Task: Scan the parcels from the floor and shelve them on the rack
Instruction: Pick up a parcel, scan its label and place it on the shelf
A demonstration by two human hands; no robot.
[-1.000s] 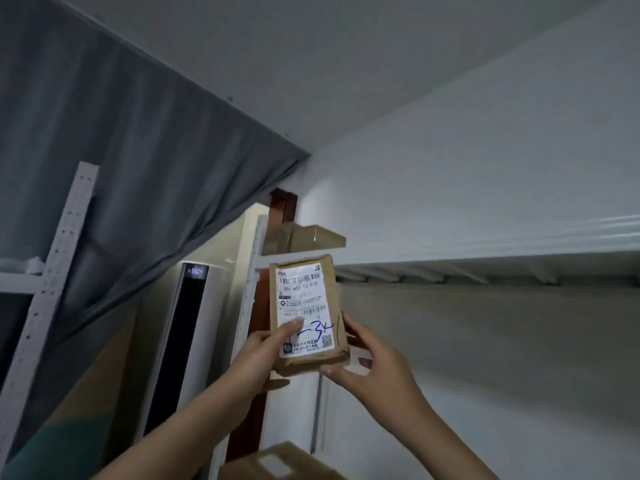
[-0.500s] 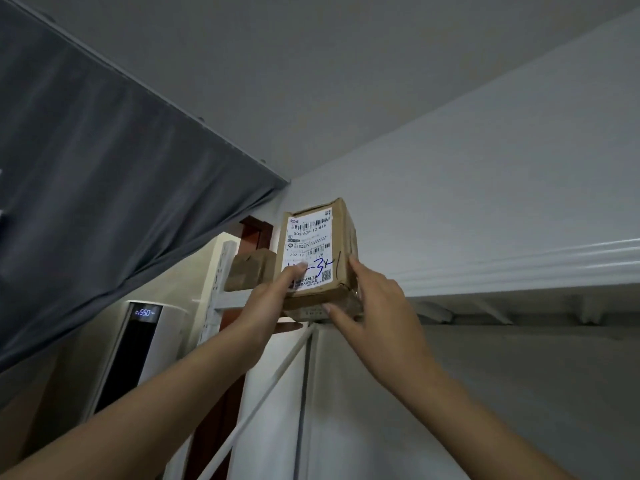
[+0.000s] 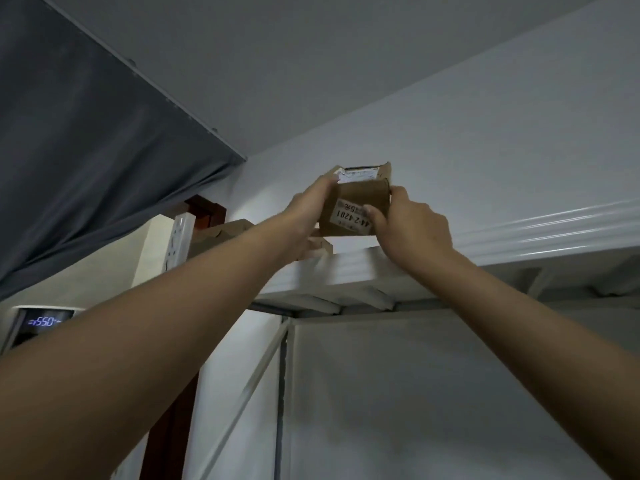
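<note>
A small brown cardboard parcel with white labels is held overhead, just above the top shelf of the white metal rack. My left hand grips its left side and my right hand grips its right side, thumb on the near label. The parcel's near face shows a sticker with printed numbers; its shipping label faces up. Another brown parcel lies on the same shelf to the left, and a third parcel sits just under the held one.
The white wall stands close behind the shelf and the ceiling is near above. A grey curtain hangs at left. A dark appliance with a lit display stands at lower left. Rack uprights and a brace run below the shelf.
Both hands lifted the parcel from chest height up to the top shelf and tipped it flat, so the big label now faces up. The view tilted upward.
</note>
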